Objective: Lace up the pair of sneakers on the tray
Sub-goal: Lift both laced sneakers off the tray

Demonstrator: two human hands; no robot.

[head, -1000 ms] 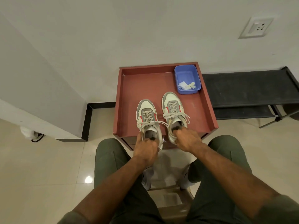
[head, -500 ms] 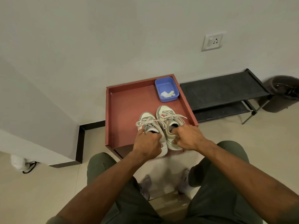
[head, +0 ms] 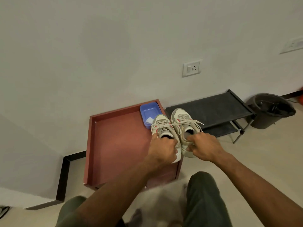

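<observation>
Two white and grey sneakers with tied laces hang side by side in the air over the right edge of the red tray (head: pixel 114 145). My left hand (head: pixel 161 149) grips the heel of the left sneaker (head: pixel 161 124). My right hand (head: pixel 205 145) grips the heel collar of the right sneaker (head: pixel 183 118), which is past the tray's right rim and in front of the black rack. Both shoes point their toes away from me. The heels are hidden by my fingers.
A blue plastic tub (head: pixel 149 112) with white scraps sits in the tray's far right corner. A low black shoe rack (head: pixel 211 108) stands to the right against the wall, then a dark bin (head: pixel 270 110). A wall socket (head: pixel 191 69) is above. My knees are below.
Both hands lifted the sneakers off the tray floor and carried them to the right, toward the black rack. The view swung right and up too.
</observation>
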